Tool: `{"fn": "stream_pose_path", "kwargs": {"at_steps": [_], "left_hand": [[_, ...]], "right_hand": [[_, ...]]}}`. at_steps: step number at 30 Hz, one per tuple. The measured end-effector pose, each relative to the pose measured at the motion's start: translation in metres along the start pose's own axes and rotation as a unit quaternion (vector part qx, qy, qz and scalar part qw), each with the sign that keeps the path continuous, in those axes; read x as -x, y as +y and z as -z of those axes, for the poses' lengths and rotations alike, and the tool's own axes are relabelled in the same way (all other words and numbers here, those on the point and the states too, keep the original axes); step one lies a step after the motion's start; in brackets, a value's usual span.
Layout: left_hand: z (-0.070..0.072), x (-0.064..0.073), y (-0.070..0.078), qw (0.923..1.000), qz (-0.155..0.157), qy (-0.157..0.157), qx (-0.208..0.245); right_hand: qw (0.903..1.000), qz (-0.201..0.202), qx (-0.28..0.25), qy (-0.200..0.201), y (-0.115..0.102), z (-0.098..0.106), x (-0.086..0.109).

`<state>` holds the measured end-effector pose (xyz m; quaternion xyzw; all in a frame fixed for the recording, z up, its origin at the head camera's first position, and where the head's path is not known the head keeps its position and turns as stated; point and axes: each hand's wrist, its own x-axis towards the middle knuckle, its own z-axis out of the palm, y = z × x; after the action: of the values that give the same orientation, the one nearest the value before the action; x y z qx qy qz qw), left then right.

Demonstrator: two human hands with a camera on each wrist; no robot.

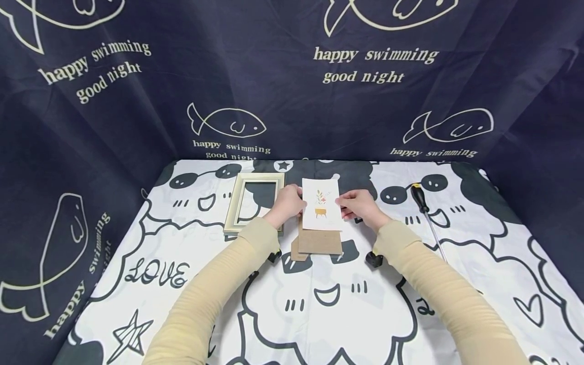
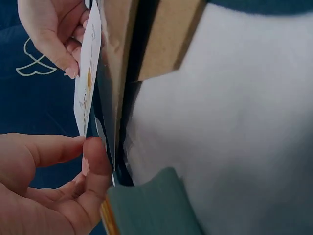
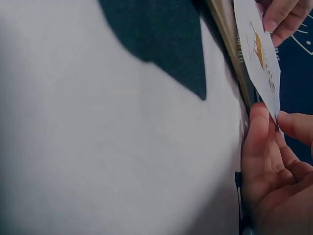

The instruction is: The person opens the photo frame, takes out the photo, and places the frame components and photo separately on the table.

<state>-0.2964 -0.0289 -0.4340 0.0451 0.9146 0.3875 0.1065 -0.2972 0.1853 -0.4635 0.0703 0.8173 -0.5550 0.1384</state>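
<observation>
A white card printed with a potted plant (image 1: 321, 210) is held by its two side edges. My left hand (image 1: 289, 203) pinches its left edge between thumb and finger; in the left wrist view the card (image 2: 88, 73) is seen nearly edge-on. At the opposite edge my right hand (image 1: 359, 205) pinches it with thumb and fingertips, as the right wrist view of that hand (image 3: 279, 181) confirms. Under the card, a brown backing board (image 1: 320, 243) with another brown piece beneath it is partly hidden. A cream picture frame (image 1: 231, 203) lies just left of my left hand.
A screwdriver (image 1: 420, 198) with a black and yellow handle lies to the right, its shaft towards me. The patterned cloth (image 1: 159, 314) covers the table. Dark blue curtains (image 1: 292, 81) with fish drawings stand behind and at both sides.
</observation>
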Motion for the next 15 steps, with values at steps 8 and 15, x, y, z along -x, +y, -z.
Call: {"fn": "stream_pose_path", "kwargs": {"at_steps": [8,15], "left_hand": [[-0.0027,0.0020,-0.0008,0.9976,-0.010,0.025,-0.064],[-0.0048,0.0036,0.0008,0.9952,-0.011,0.026,-0.093]], "right_hand": [[0.9977,0.001,0.062,0.028,-0.0008,-0.0057,-0.0028],[0.9958,0.009,0.086,0.031,-0.0033,-0.0069,-0.0008]]}}
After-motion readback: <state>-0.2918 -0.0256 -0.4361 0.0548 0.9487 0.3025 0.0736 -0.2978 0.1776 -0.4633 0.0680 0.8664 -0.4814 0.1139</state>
